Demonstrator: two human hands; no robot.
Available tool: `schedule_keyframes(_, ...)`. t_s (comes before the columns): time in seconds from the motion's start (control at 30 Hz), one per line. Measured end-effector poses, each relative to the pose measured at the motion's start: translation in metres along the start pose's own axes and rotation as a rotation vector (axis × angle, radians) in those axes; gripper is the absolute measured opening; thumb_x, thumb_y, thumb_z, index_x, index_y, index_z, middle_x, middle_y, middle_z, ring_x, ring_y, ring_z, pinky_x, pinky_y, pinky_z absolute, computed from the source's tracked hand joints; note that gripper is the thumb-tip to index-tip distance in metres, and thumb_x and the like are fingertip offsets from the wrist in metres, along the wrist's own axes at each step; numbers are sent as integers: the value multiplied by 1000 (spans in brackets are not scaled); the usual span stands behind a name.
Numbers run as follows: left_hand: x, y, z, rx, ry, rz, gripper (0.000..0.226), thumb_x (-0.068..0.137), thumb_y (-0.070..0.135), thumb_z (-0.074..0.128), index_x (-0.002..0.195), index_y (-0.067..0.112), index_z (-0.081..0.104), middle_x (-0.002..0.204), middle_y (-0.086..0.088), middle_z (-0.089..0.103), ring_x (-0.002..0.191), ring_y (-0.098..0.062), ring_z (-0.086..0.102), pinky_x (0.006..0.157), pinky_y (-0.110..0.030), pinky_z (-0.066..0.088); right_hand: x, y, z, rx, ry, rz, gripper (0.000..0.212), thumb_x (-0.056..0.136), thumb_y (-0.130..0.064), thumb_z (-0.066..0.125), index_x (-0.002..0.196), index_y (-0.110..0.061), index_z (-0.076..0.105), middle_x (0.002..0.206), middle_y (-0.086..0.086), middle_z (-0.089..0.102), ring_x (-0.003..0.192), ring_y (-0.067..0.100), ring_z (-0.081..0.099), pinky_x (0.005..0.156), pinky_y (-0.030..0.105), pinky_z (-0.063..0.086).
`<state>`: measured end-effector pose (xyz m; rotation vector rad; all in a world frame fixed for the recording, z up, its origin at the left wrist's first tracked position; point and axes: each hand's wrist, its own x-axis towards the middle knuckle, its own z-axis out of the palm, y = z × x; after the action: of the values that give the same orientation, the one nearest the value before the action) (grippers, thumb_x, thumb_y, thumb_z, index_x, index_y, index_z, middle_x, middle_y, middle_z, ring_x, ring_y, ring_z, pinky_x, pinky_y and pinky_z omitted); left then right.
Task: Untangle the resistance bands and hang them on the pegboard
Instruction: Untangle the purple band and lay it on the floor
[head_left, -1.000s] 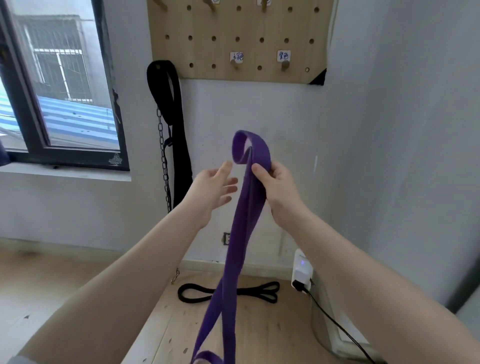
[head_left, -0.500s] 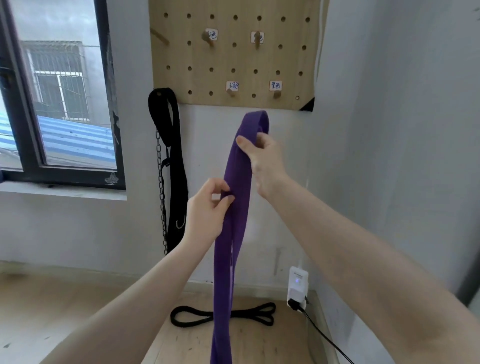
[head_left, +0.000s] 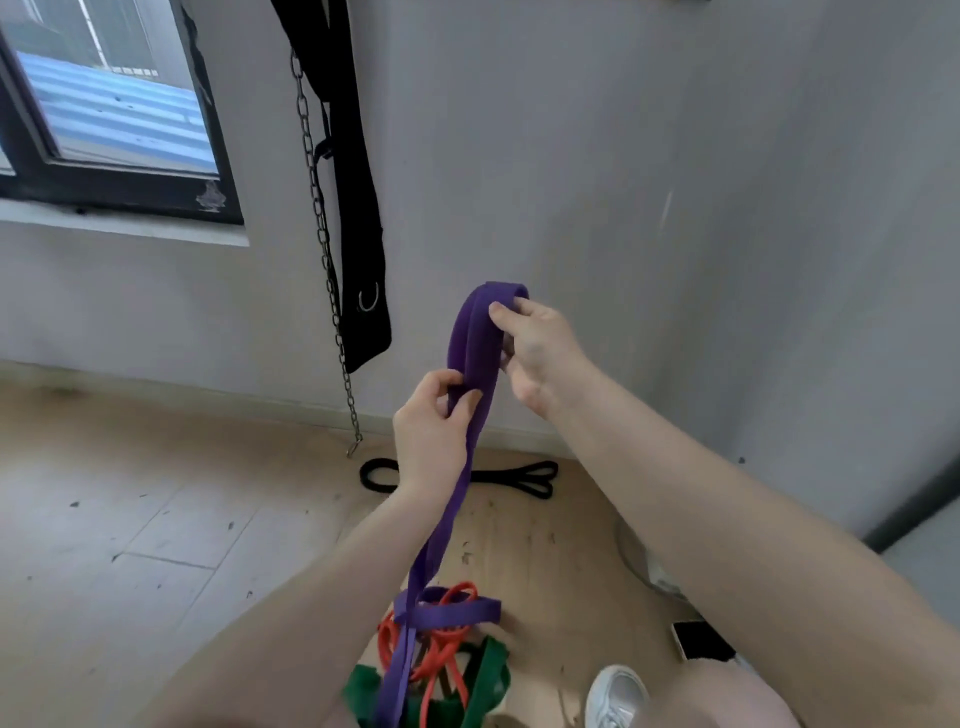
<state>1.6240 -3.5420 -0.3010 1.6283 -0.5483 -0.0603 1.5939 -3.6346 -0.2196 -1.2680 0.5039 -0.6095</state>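
From the head camera, the right hand (head_left: 540, 345) pinches the top fold of the purple band (head_left: 470, 364), thumb over the doubled strap and fingers curled behind it, while the left hand (head_left: 428, 431) grips the same band just below, thumb and forefinger closed on its near edge. The band hangs down between the forearms toward the floor (head_left: 156, 519), where its lower loop is crossed through an orange band (head_left: 441, 649) and lies on a green band (head_left: 488, 670), all heaped close to a white shoe (head_left: 615, 696) at the bottom edge. A black band (head_left: 457, 475) lies flat on the floor along the foot of the wall (head_left: 623, 182), apart from the heap. A black strap (head_left: 358, 218) and chain (head_left: 324, 249) hang on the wall beside the window (head_left: 104, 104); the pegboard is out of view. The risk, as I judge it, is that lifting the purple band while its lower loop is caught in the orange one would drag the whole heap upward and tighten the snarl. The stretched rubber could also slip from the pinch and snap downward, or the trailing loops could snag the shoe.
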Motion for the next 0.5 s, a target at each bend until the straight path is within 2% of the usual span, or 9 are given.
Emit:
schedule_keyframes(0.1, -1, -13, 0, 85, 9, 38, 20, 88, 19, 61, 108, 21, 62, 95, 3, 69, 88, -13, 66, 80, -30, 54, 0, 19, -3, 36, -30, -5, 19, 94, -2, 48, 104, -11, 62, 96, 4, 66, 91, 19, 61, 86, 34, 51)
schedule_keyframes(0.2, -1, -26, -3, 69, 18, -8, 16, 89, 17, 59, 104, 18, 63, 85, 11, 66, 83, -6, 64, 75, -25, 54, 2, 37, -7, 44, -63, -14, 22, 93, -1, 49, 109, -10, 62, 101, 3, 66, 96, 18, 62, 91, 33, 51)
schedule_keyframes(0.27, -1, -33, -5, 51, -35, -38, 13, 89, 16, 60, 102, 16, 63, 83, 14, 65, 79, 1, 63, 72, -23, 54, 6, 48, -16, -86, -65, -40, 15, 94, -12, 53, 105, -14, 62, 97, -3, 66, 97, 14, 61, 86, 21, 50)
schedule_keyframes(0.33, 0, -41, -6, 31, -84, -70, 9, 88, 14, 61, 96, 19, 63, 85, 10, 67, 80, -1, 65, 76, -27, 56, 8, 66, -28, -249, -67, -12, 24, 95, -30, 52, 106, -11, 63, 93, -6, 66, 91, 6, 60, 75, 6, 45)
schedule_keyframes(0.37, 1, -47, -7, 36, -101, -86, 9, 88, 14, 61, 94, 20, 62, 87, 8, 68, 82, -4, 66, 79, -29, 56, 7, 81, -35, -304, -93, 32, 33, 95, -38, 49, 108, -11, 62, 97, -5, 66, 94, 5, 60, 80, 7, 45)
schedule_keyframes(0.4, 2, -54, -8, 45, -117, -103, 9, 88, 14, 62, 93, 20, 62, 88, 5, 69, 84, -7, 66, 81, -32, 56, 4, 98, -42, -341, -140, 91, 41, 95, -44, 44, 116, -11, 60, 107, -3, 65, 102, 7, 59, 90, 13, 44)
schedule_keyframes(0.47, 5, -67, -11, 40, -144, -156, 9, 88, 14, 61, 92, 21, 63, 90, -1, 71, 86, -15, 68, 82, -39, 56, -11, 129, -53, -404, -288, 182, 44, 99, -41, 35, 132, -16, 48, 126, -4, 57, 120, 9, 51, 102, 24, 39)
schedule_keyframes(0.5, 5, -73, -12, 22, -155, -183, 9, 88, 14, 61, 91, 22, 62, 90, -4, 71, 86, -18, 68, 82, -42, 56, -18, 141, -56, -449, -369, 196, 41, 100, -36, 34, 137, -19, 43, 129, -10, 52, 124, 6, 46, 103, 24, 36)
